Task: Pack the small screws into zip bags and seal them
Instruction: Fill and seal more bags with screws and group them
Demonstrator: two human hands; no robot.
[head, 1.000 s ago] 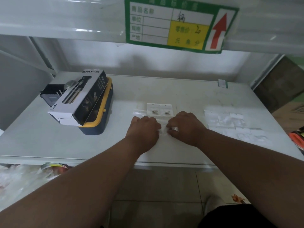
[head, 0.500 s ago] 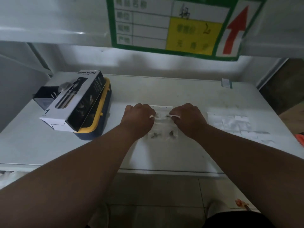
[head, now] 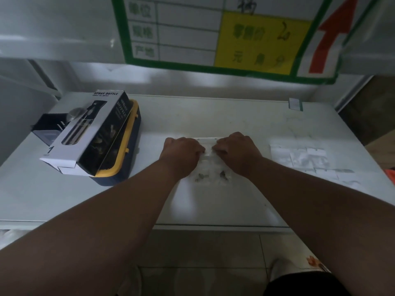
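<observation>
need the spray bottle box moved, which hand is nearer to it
Left. The left hand sits just right of the spray bottle box, across a strip of bare shelf. The right hand is farther right, beyond the left, both pinching the zip bag.

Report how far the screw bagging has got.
Done: dark screws already sit inside the clear zip bags on the shelf. In hand: left hand and right hand both pinch the bags' top edge, apparently sealing. Left: a spread of seemingly empty bags to the right.
</observation>
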